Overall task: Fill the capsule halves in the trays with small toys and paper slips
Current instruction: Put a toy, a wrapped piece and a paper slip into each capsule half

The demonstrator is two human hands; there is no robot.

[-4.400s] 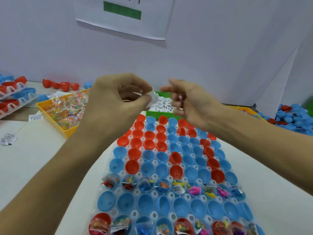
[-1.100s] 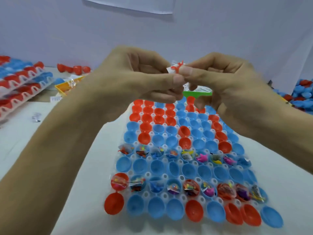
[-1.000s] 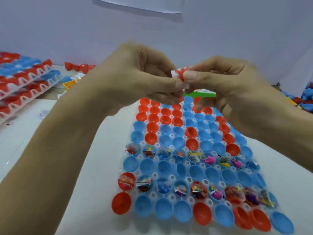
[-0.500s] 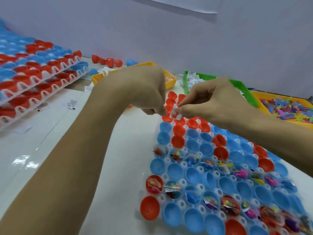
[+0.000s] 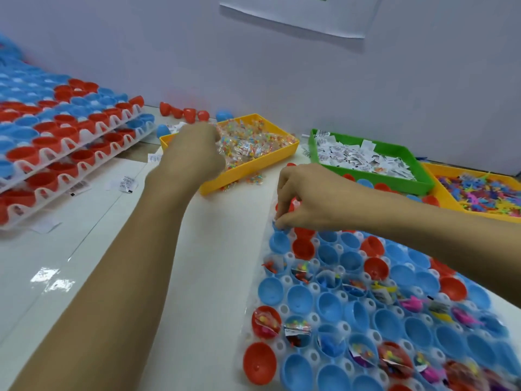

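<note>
The left hand (image 5: 194, 153), blurred, grasp unclear, reaches into the yellow bin (image 5: 248, 167) of packets near the table's far edge, while the right hand (image 5: 307, 198) pinches something small over the tray's (image 5: 284, 280) far-left capsule halves (image 5: 279, 242).

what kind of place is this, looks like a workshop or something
Probably a small hand-packing bench for toy capsules: trays of red and blue capsule halves stacked and spread out, a yellow bin of bagged toys, and a green bin of paper slips.

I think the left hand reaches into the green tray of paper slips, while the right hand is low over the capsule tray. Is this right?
Not quite. In the head view the left hand reaches into the yellow tray of wrapped small toys, not the green tray of paper slips. The right hand is indeed low over the capsule tray.
</note>
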